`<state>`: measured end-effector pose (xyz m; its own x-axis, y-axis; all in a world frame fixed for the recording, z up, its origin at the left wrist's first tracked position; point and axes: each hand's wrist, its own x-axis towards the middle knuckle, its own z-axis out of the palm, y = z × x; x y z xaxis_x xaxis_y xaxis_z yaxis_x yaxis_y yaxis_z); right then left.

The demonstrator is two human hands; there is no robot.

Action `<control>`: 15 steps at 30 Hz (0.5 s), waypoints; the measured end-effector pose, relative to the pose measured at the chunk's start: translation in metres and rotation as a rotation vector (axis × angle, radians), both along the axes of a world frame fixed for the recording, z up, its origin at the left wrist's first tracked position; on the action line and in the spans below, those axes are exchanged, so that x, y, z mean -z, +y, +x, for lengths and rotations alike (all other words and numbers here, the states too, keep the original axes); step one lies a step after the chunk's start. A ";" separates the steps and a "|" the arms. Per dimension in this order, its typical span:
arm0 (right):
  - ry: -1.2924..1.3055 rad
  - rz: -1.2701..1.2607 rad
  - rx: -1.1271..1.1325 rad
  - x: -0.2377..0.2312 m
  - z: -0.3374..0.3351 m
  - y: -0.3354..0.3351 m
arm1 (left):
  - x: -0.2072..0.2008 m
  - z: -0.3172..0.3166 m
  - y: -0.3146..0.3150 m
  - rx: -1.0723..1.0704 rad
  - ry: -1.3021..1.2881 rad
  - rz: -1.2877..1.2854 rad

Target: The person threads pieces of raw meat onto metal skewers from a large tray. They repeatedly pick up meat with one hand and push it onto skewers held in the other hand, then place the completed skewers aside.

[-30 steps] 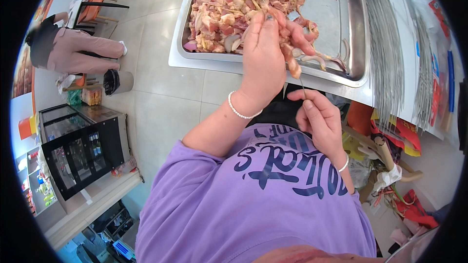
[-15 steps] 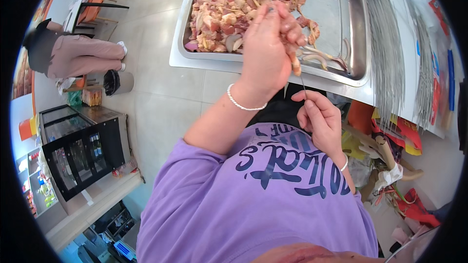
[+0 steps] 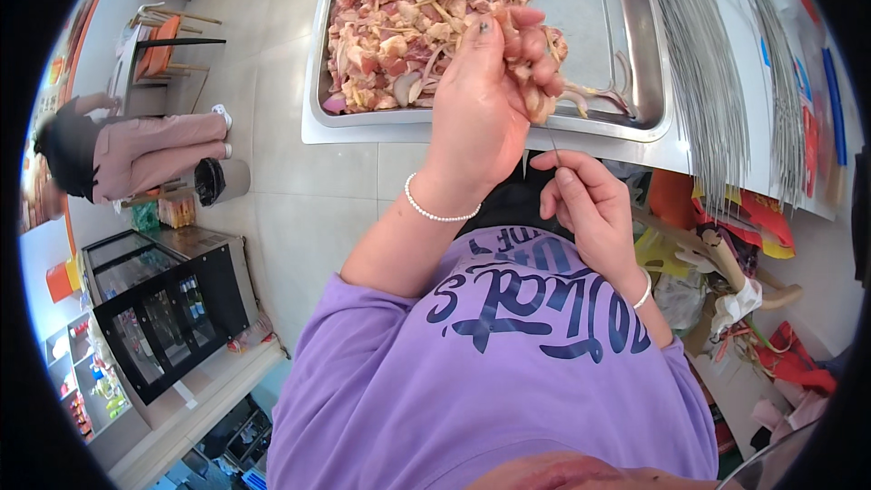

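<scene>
My left hand (image 3: 476,113) is closed around raw meat pieces (image 3: 539,109), above the near edge of a metal tray (image 3: 655,130). A thin metal skewer (image 3: 555,138) comes out of the meat toward me. Its bare lower end is pinched between the thumb and forefinger of my right hand (image 3: 590,209), just off the tray's edge. My left palm and fingers hide part of the meat. Heaped in the tray's left side is a pile of cut raw meat (image 3: 390,32) mixed with purple onion. Onion strips (image 3: 588,98) lie near the tray's front right corner.
Right of the tray lie a long bundle of metal skewers (image 3: 703,82) and a second bundle (image 3: 782,82). Bags and packaging (image 3: 680,295) crowd below the table's right side. Across the floor are a person (image 3: 136,159), a bin (image 3: 234,183), chairs (image 3: 163,44) and a glass-fronted black cabinet (image 3: 168,313).
The whole view has shifted, so the tray appears a little farther up and left. My left hand's fingers have loosened slightly around the meat. The right hand keeps its pinch on the skewer.
</scene>
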<state>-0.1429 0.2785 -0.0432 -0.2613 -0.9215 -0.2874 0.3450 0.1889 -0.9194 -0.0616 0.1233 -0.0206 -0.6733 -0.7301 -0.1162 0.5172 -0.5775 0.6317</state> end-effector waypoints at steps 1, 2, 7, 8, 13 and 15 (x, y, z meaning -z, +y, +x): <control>-0.003 0.000 -0.012 0.000 0.000 0.000 | 0.001 -0.001 0.000 -0.026 0.031 -0.011; -0.027 0.010 -0.024 0.000 0.001 0.000 | 0.004 -0.002 0.000 -0.051 0.062 -0.023; 0.003 -0.001 -0.013 0.008 0.003 0.006 | 0.004 -0.006 0.001 -0.114 0.040 -0.053; 0.004 -0.014 -0.007 0.010 0.003 0.006 | 0.006 -0.005 0.001 -0.117 0.043 -0.052; 0.051 -0.068 0.041 0.015 0.000 0.011 | 0.006 -0.004 -0.005 -0.120 -0.086 -0.222; 0.064 -0.033 0.072 0.004 -0.009 0.015 | 0.013 -0.002 -0.024 -0.264 -0.513 -0.836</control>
